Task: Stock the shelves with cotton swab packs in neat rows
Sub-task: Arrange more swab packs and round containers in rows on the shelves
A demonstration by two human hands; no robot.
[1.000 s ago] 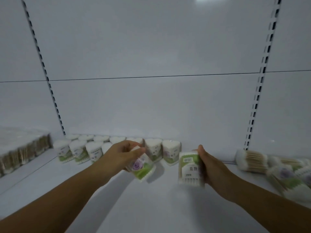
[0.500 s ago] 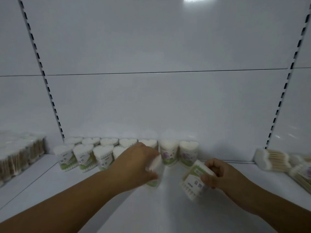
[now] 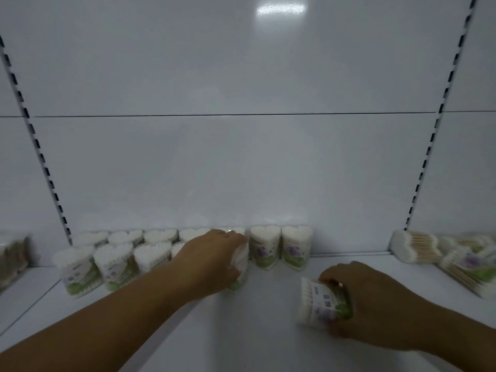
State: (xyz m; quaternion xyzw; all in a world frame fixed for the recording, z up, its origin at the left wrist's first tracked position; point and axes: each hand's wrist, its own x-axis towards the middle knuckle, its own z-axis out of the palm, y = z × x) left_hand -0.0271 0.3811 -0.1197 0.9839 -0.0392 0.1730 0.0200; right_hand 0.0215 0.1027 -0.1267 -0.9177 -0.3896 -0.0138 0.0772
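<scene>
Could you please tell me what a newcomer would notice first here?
The left hand grips a white heart-shaped cotton swab pack at the front row's right end, and the right hand holds a tilted green-labelled swab pack at front right. Upright heart-shaped packs stand in two rows at the back left of the white shelf.

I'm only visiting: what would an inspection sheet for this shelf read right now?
Surface: white shelf, dimly lit.
Job's things: heart-shaped swab packs upright in two rows at the back.
Clutter: loose packs lying on their sides at right.
Hands: left hand grips a front-row pack; right hand grips a tilted pack.
Cables: nothing seen.
Surroundings: white back panel, slotted uprights, wrapped bundle at left.
</scene>
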